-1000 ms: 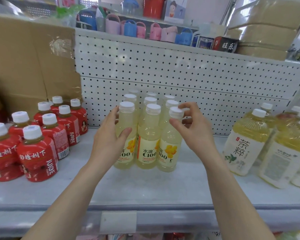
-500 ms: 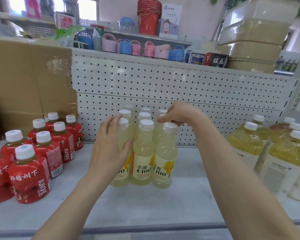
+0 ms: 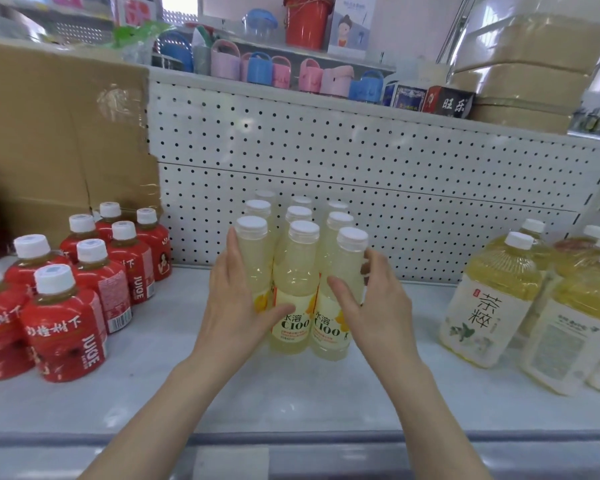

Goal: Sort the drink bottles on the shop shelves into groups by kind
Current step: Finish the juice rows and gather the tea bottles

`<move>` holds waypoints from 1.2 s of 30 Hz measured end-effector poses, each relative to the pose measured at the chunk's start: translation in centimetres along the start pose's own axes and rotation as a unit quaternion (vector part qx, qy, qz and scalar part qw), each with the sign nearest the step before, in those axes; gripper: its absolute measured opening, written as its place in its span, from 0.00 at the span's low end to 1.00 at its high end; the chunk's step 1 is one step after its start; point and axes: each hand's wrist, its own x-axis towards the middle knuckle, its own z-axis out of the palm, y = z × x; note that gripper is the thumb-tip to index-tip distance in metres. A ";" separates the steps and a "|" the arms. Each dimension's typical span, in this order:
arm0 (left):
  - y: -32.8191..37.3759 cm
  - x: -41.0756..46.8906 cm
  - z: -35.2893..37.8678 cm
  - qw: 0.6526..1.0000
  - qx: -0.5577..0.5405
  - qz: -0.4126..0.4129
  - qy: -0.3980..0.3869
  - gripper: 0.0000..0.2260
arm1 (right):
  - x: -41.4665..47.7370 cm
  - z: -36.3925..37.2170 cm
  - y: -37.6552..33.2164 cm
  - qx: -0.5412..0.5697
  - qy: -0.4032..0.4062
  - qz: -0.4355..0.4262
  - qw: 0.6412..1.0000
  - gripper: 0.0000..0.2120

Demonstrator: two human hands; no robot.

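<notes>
Several pale yellow C100 lemon bottles with clear caps stand in tight rows at the middle of the white shelf. My left hand presses flat against the front left bottle, fingers up. My right hand cups the front right bottle from the right side, thumb across its front. Red juice bottles with white caps are grouped at the left. Large yellow tea bottles stand at the right.
A white pegboard backs the shelf. Brown cardboard leans at the back left. Above, an upper shelf holds pink and blue small bags, a red bucket and stacked wrapped packs.
My right hand came down from the cap of the front right bottle to its side. The left hand stays on the left bottle. The view has moved closer.
</notes>
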 end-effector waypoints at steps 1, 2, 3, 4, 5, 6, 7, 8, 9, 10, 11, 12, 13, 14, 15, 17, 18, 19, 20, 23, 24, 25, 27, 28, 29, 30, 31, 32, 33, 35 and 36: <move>0.1 0.0 0.2 1.000 0.001 0.000 -0.004 0.63 | 0.2 0.3 0.2 0.000 -0.003 0.001 1.000 0.22; 0.1 0.0 0.5 1.000 0.002 0.003 -0.007 0.65 | 0.5 0.5 0.3 0.000 -0.008 0.003 1.000 0.21; 0.0 0.1 0.6 1.000 0.004 0.009 -0.008 0.66 | 0.7 0.7 0.3 0.000 -0.014 0.004 1.000 0.21; -0.1 0.1 0.8 1.000 0.005 0.012 -0.007 0.67 | 0.9 0.9 0.3 0.001 -0.019 0.007 1.000 0.21; -0.3 0.3 1.0 1.000 0.004 0.012 -0.006 0.67 | 1.0 1.0 0.3 0.002 -0.024 0.010 1.000 0.22; -0.5 0.3 1.1 1.000 0.003 0.011 -0.006 0.67 | 1.0 1.1 0.3 0.002 -0.028 0.011 1.000 0.23; -0.6 0.5 1.1 1.000 0.002 0.011 -0.006 0.67 | 1.0 1.2 0.3 0.003 -0.029 0.006 1.000 0.23; -0.7 0.6 1.1 1.000 -0.001 0.009 -0.010 0.67 | 1.1 1.3 0.4 0.005 -0.031 0.005 0.999 0.24; -0.8 0.7 1.0 1.000 -0.008 0.008 -0.017 0.67 | 1.1 1.3 0.4 0.009 -0.033 0.009 0.999 0.24; -0.9 0.8 1.0 1.000 -0.015 0.006 -0.026 0.68 | 1.1 1.3 0.4 0.014 -0.035 0.013 0.999 0.24; -0.9 0.9 0.8 0.999 -0.025 0.003 -0.036 0.67 | 1.0 1.3 0.3 0.019 -0.036 0.016 0.999 0.24; -1.0 1.0 0.5 0.998 -0.040 -0.004 -0.047 0.66 | 0.9 1.2 0.3 0.023 -0.037 0.018 0.999 0.24; -1.1 1.0 0.1 0.997 -0.062 -0.008 -0.055 0.62 | 0.8 1.2 0.4 0.027 -0.039 0.020 0.999 0.24; -1.3 1.1 -0.4 0.994 -0.090 -0.011 -0.058 0.54 | 0.8 1.1 0.4 0.028 -0.042 0.022 0.998 0.23; -1.5 1.3 -0.9 0.992 -0.114 -0.016 -0.052 0.45 | 0.8 1.0 0.5 0.027 -0.044 0.022 0.998 0.22; -1.7 1.9 -2.0 0.988 -0.144 -0.048 -0.016 0.34 | 1.1 0.6 0.5 0.021 -0.042 0.017 0.999 0.20; -1.7 2.2 -2.4 0.987 -0.148 -0.065 -0.003 0.33 | 1.3 0.4 0.4 0.021 -0.036 0.013 0.999 0.20; -1.5 2.6 -2.8 0.987 -0.143 -0.072 -0.003 0.31 | 1.5 0.1 0.3 0.023 -0.028 0.012 0.999 0.21; -1.3 3.0 -3.0 0.989 -0.130 -0.075 -0.014 0.28 | 1.7 -0.1 0.2 0.024 -0.022 0.013 0.999 0.22; -0.9 3.6 -4.0 0.989 -0.108 -0.071 -0.065 0.19 | 2.1 0.0 -0.1 0.016 -0.029 0.018 0.999 0.19; -0.9 3.8 -4.4 0.986 -0.121 -0.072 -0.088 0.17 | 2.2 0.2 -0.2 0.016 -0.031 0.018 0.999 0.18; -0.9 3.9 -4.7 0.981 -0.141 -0.075 -0.114 0.16 | 2.2 0.3 -0.2 0.019 -0.031 0.017 0.999 0.17; -1.1 4.0 -5.2 0.971 -0.168 -0.079 -0.154 0.18 | 2.2 0.5 -0.2 0.023 -0.032 0.015 0.999 0.17; -1.2 4.0 -5.3 0.969 -0.166 -0.078 -0.166 0.20 | 2.2 0.5 -0.2 0.023 -0.033 0.015 0.999 0.17; -1.3 4.0 -5.3 0.969 -0.161 -0.075 -0.171 0.21 | 2.2 0.5 -0.2 0.022 -0.034 0.018 0.999 0.17; -1.4 4.1 -5.2 0.970 -0.156 -0.075 -0.171 0.20 | 2.1 0.4 -0.3 0.019 -0.035 0.020 0.999 0.17; -1.4 4.1 -5.1 0.972 -0.151 -0.077 -0.165 0.20 | 2.1 0.4 -0.3 0.017 -0.035 0.022 0.999 0.17; -1.4 4.1 -5.0 0.974 -0.146 -0.082 -0.154 0.20 | 2.0 0.5 -0.4 0.016 -0.032 0.023 0.999 0.17; -1.3 4.1 -4.8 0.977 -0.139 -0.086 -0.140 0.20 | 2.0 0.5 -0.4 0.015 -0.029 0.025 0.999 0.17; -1.0 4.0 -4.3 0.985 -0.110 -0.088 -0.098 0.22 | 1.9 0.5 -0.6 0.013 -0.025 0.027 0.999 0.18; -0.9 3.9 -4.0 0.989 -0.092 -0.084 -0.078 0.22 | 1.9 0.5 -0.7 0.011 -0.024 0.028 0.999 0.18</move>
